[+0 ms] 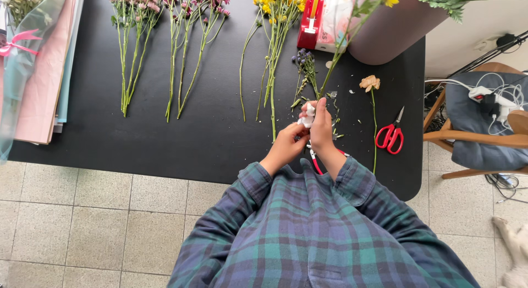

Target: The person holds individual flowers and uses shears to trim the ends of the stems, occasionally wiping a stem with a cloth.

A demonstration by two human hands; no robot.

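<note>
Hands work near the table (209, 139) front edge, right of centre; bare black top to their left. Red scissors (390, 137) lie off to the right. Right hand (320, 126) fingers closed on a small white flower (307, 115) and its green stem. Left hand (287, 147) fingers pinched at the stem just below.

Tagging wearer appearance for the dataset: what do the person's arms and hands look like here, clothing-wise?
Both arms are in long sleeves of a plaid flannel shirt, navy and green with thin lighter lines. The cuffs sit loosely near the wrists. The left hand and right hand are bare: no gloves. No rings, watch or bracelets can be made out at this size.
</note>
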